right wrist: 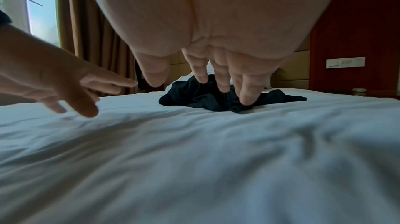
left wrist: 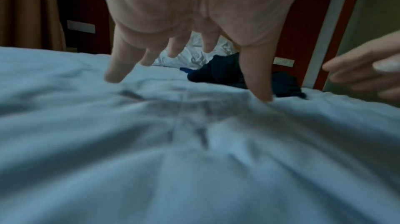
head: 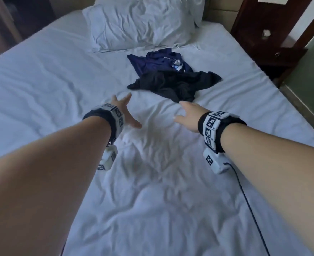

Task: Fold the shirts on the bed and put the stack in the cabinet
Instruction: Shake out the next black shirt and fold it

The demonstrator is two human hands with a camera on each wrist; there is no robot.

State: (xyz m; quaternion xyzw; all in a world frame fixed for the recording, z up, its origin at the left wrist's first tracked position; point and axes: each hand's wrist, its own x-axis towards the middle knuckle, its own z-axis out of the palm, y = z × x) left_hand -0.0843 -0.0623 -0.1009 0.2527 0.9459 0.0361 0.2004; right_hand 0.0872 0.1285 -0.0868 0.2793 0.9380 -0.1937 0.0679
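Item 1: your left hand [head: 124, 112], stretched forward over the white bedsheet [head: 41, 85]. Fingers straight and spread, thumb splayed toward the middle; it holds nothing. In the left wrist view the thumb tip looks to meet the sheet, though blur makes the contact uncertain.

Item 2: your right hand [head: 188, 115], reaching forward beside the left, the 2 well apart. Fingers straight and loosely fanned, holding nothing. The fingertips [right wrist: 245, 97] lie at the near edge of the black shirt; whether they touch the cloth you cannot tell from any view.

Item 3: black shirt [head: 171, 84], crumpled in a heap on the bed's middle, right of centre, just beyond your right hand. Unfolded.

Item 4: navy shirt [head: 152, 62], crumpled, lying just behind the black shirt and touching it, toward the pillows. A small white patch with a print shows on its right part. Unfolded.

Item 5: pillows [head: 134, 24], white and rumpled, at the head of the bed beyond the 2 shirts.

Item 6: wrist bands, 1 per arm, black with white marker blocks; a white camera unit [head: 215, 162] hangs beneath your right wrist with a dark cable [head: 248, 206] trailing back across the sheet.

Item 7: dark wooden nightstand [head: 274, 58], right of the bed near its head.

Item 8: brown curtain [right wrist: 90, 27] and window [right wrist: 41, 5], on the bed's left side, shown in the right wrist view.
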